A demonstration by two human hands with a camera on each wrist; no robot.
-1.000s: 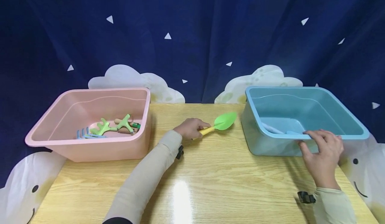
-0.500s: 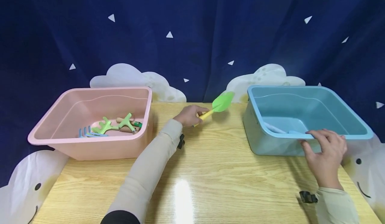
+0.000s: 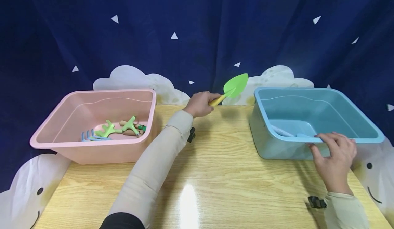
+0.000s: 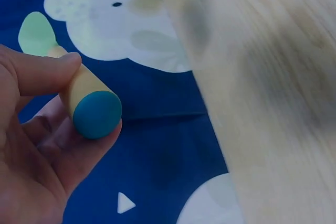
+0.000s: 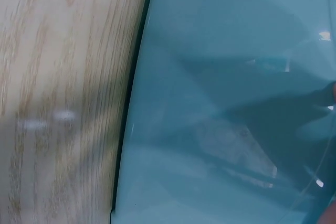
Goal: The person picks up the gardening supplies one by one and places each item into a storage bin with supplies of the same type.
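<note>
My left hand (image 3: 200, 104) grips the yellow handle of a toy trowel (image 3: 236, 85), which is held up above the table with its green leaf-shaped blade pointing up and to the right. In the left wrist view, thumb and fingers pinch the handle (image 4: 86, 85) near its blue end cap. My right hand (image 3: 335, 160) holds the front rim of the blue bin (image 3: 261, 147), fingers over the edge and thumb against the outer wall. Inside that bin lie a white stick-like piece (image 3: 280, 131) and a light blue piece (image 3: 303, 135), partly hidden by the rim.
On the left stands a pink bin (image 3: 101, 151) holding a light blue rake (image 3: 93, 136), a green toy rake (image 3: 107, 129), another green forked piece (image 3: 130, 124) and wooden handles. Both bins stand on a wooden table (image 3: 227, 174) before a dark blue curtain (image 3: 197, 24).
My left hand has lifted the trowel off the table, raising it up and slightly away, its blade tilting upward. My right hand stays at the blue bin's rim.
</note>
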